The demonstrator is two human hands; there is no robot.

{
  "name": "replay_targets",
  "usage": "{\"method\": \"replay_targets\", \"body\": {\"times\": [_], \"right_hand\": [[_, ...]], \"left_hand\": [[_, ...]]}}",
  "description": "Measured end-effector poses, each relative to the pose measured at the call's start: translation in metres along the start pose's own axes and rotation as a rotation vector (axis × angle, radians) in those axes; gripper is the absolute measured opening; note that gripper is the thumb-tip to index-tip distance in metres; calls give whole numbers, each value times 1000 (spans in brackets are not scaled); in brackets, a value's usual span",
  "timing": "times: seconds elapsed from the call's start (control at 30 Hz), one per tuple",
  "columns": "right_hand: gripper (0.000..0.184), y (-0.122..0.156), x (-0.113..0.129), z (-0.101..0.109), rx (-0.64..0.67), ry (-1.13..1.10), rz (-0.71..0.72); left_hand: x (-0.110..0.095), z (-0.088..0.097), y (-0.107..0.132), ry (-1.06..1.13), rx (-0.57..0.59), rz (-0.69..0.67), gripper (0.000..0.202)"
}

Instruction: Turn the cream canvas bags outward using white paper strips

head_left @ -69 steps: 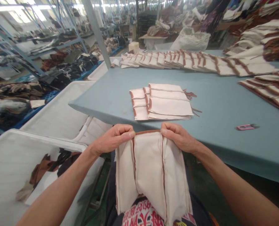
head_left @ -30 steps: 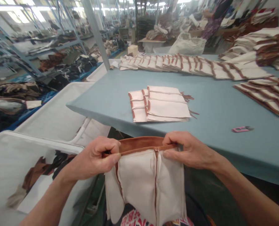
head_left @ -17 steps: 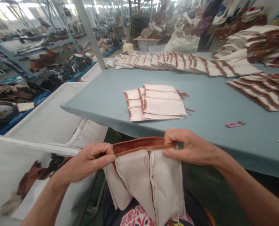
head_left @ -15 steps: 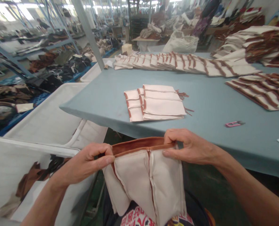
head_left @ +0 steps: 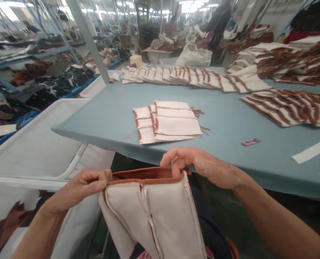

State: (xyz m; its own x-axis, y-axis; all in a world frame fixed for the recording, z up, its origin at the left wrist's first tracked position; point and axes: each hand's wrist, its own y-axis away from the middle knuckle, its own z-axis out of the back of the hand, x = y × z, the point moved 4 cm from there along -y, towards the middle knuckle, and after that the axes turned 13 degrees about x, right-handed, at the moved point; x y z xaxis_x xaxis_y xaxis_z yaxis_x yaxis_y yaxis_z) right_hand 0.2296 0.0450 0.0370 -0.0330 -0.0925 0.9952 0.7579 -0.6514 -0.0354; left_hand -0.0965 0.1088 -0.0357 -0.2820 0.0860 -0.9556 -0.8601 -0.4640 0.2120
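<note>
A cream sewn fabric tube with a brown inner side (head_left: pixel 162 205) hangs over my lap, its brown-edged opening facing up. My left hand (head_left: pixel 87 185) pinches the rim at the left corner between thumb and fingers. At the right corner, my right hand (head_left: pixel 200 163) has its thumb lifted off the fabric. Its fingers are apart and bent into the opening, touching the rim; their tips are partly hidden. Beyond my hands, a small stack of similar cream and brown pieces (head_left: pixel 177 124) lies on the blue-green table (head_left: pixel 106 118).
Pink thread snips (head_left: pixel 251 142) and a white paper strip (head_left: pixel 311 152) lie on the table to the right. A long overlapping row of cream pieces (head_left: pixel 173 75) and larger piles (head_left: pixel 292 108) sit farther back. White bins (head_left: pixel 41 126) stand left; a person (head_left: pixel 216 25) is in the background.
My right thumb has come off the fabric's front, and the right fingers have moved into the opening. The tube has shifted left and slightly down in view. My left hand keeps its pinch.
</note>
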Motion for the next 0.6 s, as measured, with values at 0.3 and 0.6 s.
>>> {"method": "replay_targets", "body": {"times": [0.3, 0.6], "right_hand": [[62, -33, 37, -18, 158, -61, 34], [50, -27, -31, 16, -113, -38, -47]], "left_hand": [[-1, -6, -12, 55, -11, -87, 56], [-10, -9, -3, 43, -33, 10, 56]]}}
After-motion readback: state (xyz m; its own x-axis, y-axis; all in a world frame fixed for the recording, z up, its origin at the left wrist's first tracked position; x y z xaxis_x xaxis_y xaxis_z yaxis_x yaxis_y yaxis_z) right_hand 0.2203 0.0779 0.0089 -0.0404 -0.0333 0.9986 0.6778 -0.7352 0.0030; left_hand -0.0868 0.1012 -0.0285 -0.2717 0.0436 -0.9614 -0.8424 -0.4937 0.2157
